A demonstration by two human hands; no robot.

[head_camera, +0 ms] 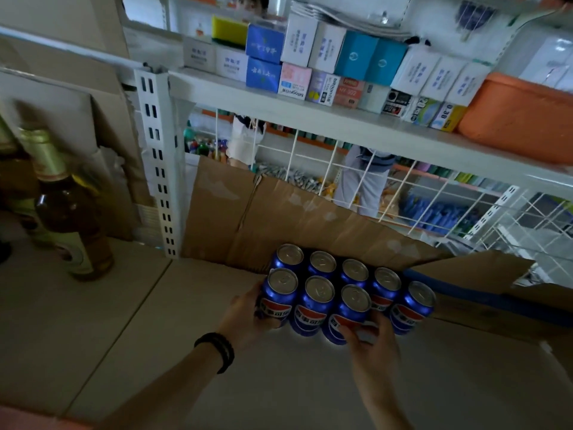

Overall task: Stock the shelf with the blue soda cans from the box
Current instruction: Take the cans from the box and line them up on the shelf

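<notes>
Several blue soda cans point(316, 294) with silver tops stand upright in two rows on the pale shelf board point(155, 321), in front of a flattened cardboard sheet point(279, 218). My left hand point(248, 315) grips the front-left can point(279, 293) from its left side. My right hand point(370, 346) holds the lower part of the third front can point(348, 311), fingers curled round it. A brown cardboard box point(483, 277) with a blue band lies to the right of the cans; its inside is hidden.
Amber glass bottles point(71, 218) stand at the left on the same shelf. A white slotted upright point(158, 169) rises behind. The shelf above carries small cartons point(310, 63) and an orange tub point(521, 119). A white wire grid point(418, 197) forms the back.
</notes>
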